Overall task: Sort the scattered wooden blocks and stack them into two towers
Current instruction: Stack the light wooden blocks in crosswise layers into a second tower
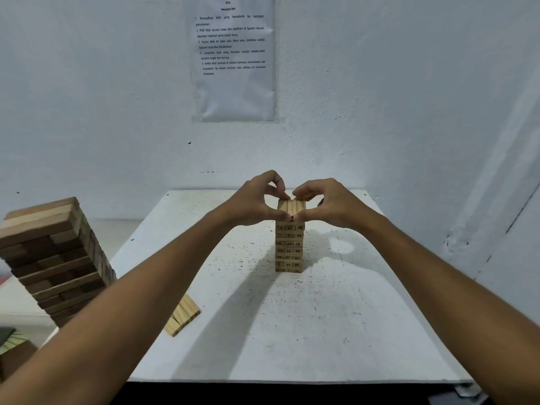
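Pinching the top layer of the numbered block tower (289, 247) mid-table (336, 331): left hand (257, 200) and right hand (330, 201), thumbs below, fingertips above. Darker block tower (55, 252) far left; loose pale blocks (182, 315) lay beside the left forearm.

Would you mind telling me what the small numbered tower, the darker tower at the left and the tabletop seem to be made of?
The small numbered tower looks like pale, unfinished wood, with grain lines on top and dark printed numbers on the block ends. The darker tower also appears wooden, perhaps stained, in mixed brown tones with a matte look. The tabletop is a white, matte board flecked with dark specks; its core material cannot be told.
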A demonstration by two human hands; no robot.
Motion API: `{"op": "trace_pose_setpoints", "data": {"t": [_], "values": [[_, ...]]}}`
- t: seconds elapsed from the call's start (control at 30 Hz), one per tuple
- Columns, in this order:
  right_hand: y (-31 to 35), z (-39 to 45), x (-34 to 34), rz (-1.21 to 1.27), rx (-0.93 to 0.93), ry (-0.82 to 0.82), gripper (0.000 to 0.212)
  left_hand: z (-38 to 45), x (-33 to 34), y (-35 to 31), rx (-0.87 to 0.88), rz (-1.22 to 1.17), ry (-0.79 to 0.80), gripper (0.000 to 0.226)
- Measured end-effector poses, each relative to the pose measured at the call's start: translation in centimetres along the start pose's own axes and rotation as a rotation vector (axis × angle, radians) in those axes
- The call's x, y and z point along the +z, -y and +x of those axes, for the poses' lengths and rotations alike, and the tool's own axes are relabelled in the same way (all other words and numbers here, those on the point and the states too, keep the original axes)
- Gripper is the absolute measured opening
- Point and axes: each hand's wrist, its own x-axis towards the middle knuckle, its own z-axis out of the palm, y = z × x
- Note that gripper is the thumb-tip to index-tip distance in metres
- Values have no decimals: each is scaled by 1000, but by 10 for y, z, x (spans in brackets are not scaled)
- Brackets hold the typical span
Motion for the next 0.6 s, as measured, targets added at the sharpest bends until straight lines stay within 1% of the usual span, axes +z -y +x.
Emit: {"op": "trace_pose_setpoints", "data": {"t": [0.33, 0.6], "values": [[-2, -1, 4, 3, -8, -4, 52, -3, 3, 4, -19, -13, -6, 48], [-3, -3, 4, -5, -22, -8, 46, -4, 3, 3, -10, -5, 6, 45]]}}
